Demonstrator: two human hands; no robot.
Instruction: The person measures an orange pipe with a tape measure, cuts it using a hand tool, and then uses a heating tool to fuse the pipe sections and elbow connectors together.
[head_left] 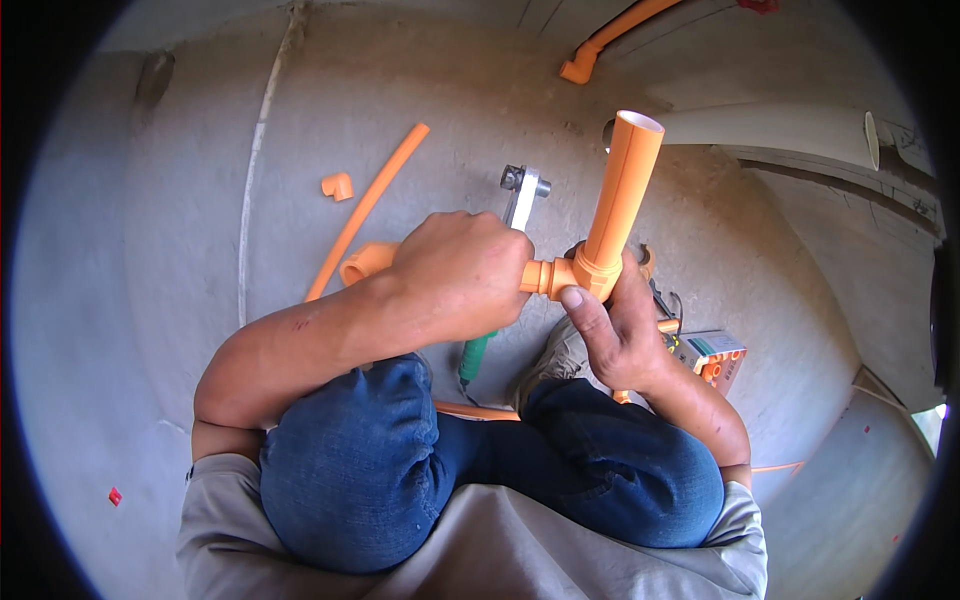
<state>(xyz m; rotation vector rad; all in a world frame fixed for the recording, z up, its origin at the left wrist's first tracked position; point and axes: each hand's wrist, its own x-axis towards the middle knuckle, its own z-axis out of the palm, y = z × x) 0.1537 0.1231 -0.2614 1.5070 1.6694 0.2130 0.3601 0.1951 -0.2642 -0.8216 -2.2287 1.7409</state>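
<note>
The left hand (462,275) partly hides the pipe welder (477,357). The top edge cuts an orange pipe (625,27). One red bit (115,496) is too small to tell.

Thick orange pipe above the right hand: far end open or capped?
Open: the orange pipe shows a bare rim and pale interior, no cap; the right hand holds the fitting at its base.
</note>
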